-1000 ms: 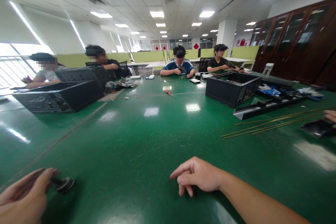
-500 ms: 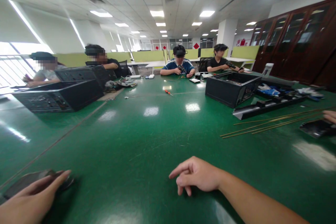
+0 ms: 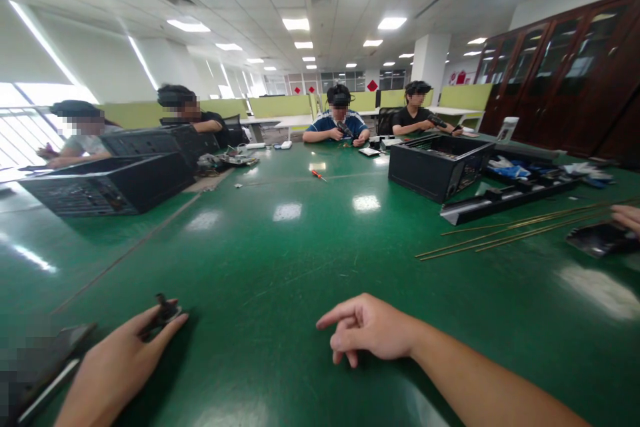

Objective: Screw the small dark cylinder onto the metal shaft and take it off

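Near the left of the green tabletop (image 3: 240, 340), the left hand (image 3: 113, 363) pinched a small dark part (image 3: 168, 312) between thumb and fingers; contact with the surface was unclear. Likely fault: a shallow grip could have let it slip and skid across the gloss. Beside the wrist lay a dark flat object (image 3: 53, 357), liable to a knock. Right hand (image 3: 375, 331): loosely curled, nothing held. Open room ran between both hands, forward to the screwdriver (image 3: 319, 175). Edges: thin rods (image 3: 495, 237) rightward, black cases (image 3: 417, 170) farther out.
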The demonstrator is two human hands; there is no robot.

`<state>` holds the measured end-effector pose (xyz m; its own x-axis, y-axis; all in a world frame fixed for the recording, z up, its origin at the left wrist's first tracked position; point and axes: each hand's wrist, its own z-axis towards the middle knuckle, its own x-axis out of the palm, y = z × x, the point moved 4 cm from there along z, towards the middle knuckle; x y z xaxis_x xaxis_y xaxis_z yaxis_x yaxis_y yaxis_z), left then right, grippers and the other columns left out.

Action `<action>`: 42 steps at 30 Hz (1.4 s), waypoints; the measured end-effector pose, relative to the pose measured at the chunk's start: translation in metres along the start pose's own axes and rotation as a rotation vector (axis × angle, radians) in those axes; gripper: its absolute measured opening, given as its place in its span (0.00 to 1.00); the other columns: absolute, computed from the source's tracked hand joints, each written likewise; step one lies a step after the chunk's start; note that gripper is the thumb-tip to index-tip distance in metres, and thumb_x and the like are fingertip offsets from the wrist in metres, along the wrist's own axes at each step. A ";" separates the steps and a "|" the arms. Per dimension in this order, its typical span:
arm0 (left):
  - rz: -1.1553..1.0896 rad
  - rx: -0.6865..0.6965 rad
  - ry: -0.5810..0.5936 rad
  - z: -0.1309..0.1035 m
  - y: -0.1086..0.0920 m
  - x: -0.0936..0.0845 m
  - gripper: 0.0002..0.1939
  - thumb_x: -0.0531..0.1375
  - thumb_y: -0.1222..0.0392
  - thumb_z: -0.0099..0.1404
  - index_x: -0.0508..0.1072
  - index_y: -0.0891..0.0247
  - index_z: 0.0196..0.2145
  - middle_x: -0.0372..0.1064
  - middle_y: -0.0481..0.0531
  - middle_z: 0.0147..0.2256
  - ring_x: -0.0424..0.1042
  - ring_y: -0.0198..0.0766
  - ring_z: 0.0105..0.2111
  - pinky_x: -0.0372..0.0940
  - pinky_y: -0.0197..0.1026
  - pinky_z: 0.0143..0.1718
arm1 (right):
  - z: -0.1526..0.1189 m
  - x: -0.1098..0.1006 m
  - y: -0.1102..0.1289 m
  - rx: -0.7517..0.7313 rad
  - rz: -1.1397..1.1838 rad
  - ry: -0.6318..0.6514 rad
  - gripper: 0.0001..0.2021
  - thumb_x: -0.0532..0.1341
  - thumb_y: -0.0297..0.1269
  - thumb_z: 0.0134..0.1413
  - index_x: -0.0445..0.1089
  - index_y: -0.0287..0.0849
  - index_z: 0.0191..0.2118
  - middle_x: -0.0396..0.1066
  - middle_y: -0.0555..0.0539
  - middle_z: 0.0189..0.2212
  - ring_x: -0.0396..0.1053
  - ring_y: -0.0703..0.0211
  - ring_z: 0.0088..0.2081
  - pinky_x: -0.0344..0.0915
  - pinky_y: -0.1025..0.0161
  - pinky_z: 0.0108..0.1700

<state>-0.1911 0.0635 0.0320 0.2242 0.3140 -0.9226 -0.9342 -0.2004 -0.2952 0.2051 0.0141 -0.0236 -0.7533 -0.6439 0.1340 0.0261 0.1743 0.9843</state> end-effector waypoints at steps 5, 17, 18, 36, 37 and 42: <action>-0.294 0.450 0.171 -0.042 -0.125 0.013 0.20 0.62 0.46 0.59 0.78 0.61 0.42 0.78 0.53 0.41 0.77 0.44 0.40 0.70 0.43 0.46 | 0.000 -0.024 0.009 -0.166 0.078 -0.218 0.35 0.71 0.43 0.48 0.63 0.38 0.61 0.73 0.47 0.34 0.69 0.65 0.28 0.63 0.64 0.35; -0.538 0.842 0.264 -0.082 -0.230 0.060 0.20 0.61 0.66 0.59 0.74 0.58 0.49 0.75 0.53 0.41 0.74 0.40 0.40 0.69 0.41 0.44 | 0.001 -0.045 0.005 -0.244 -0.230 -0.418 0.32 0.72 0.38 0.44 0.68 0.43 0.58 0.69 0.47 0.41 0.62 0.66 0.30 0.62 0.66 0.34; -0.558 0.834 0.244 -0.083 -0.226 0.063 0.20 0.62 0.66 0.58 0.73 0.58 0.50 0.75 0.53 0.41 0.75 0.40 0.40 0.69 0.42 0.44 | 0.001 -0.044 0.003 -0.230 -0.270 -0.434 0.29 0.71 0.37 0.45 0.70 0.42 0.55 0.70 0.48 0.38 0.63 0.66 0.30 0.62 0.66 0.34; -0.733 0.881 0.362 -0.090 -0.222 0.075 0.15 0.63 0.68 0.60 0.78 0.56 0.44 0.74 0.52 0.40 0.74 0.37 0.39 0.71 0.40 0.43 | -0.004 -0.033 0.014 -0.187 -0.666 -0.474 0.06 0.66 0.36 0.52 0.79 0.41 0.35 0.76 0.48 0.30 0.70 0.58 0.33 0.61 0.64 0.35; -0.734 0.882 0.361 -0.090 -0.222 0.076 0.15 0.63 0.68 0.60 0.78 0.56 0.44 0.74 0.52 0.40 0.74 0.37 0.40 0.71 0.39 0.43 | -0.004 -0.033 0.014 -0.189 -0.667 -0.471 0.07 0.66 0.37 0.53 0.79 0.41 0.36 0.76 0.48 0.30 0.70 0.58 0.33 0.61 0.64 0.35; -0.765 0.875 0.330 -0.090 -0.224 0.073 0.14 0.64 0.68 0.59 0.78 0.57 0.42 0.75 0.51 0.39 0.75 0.37 0.39 0.71 0.39 0.42 | -0.006 -0.032 0.016 -0.203 -0.673 -0.474 0.08 0.65 0.39 0.54 0.80 0.42 0.37 0.78 0.47 0.31 0.71 0.57 0.32 0.61 0.64 0.35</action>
<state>0.0594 0.0477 0.0079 0.7423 -0.2006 -0.6393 -0.3722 0.6699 -0.6424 0.2336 0.0334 -0.0112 -0.8449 -0.1743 -0.5057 -0.4434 -0.3005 0.8444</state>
